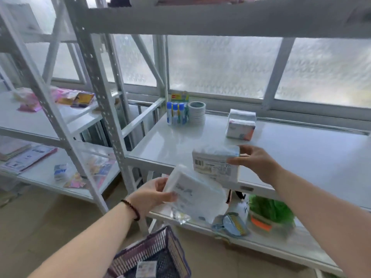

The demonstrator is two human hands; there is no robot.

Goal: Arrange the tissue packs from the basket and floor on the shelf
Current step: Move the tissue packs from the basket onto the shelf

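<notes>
right fingers (233, 161) pinch the end of a barcoded tissue pack (215, 164) above the shelf (301, 157) front edge; left fingers (170, 196) clamp a second pack (192, 197) below that edge. two stacked packs (241, 125) sit farther back on the shelf. the basket (160, 255) lies below. packs look light, soft, slippery-wrapped; best gripped across short sides.

Head view — forward and down, close over the shelf (301, 157)

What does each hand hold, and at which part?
Left hand: a tissue pack, by its left edge. Right hand: another tissue pack, by its right end.
</notes>
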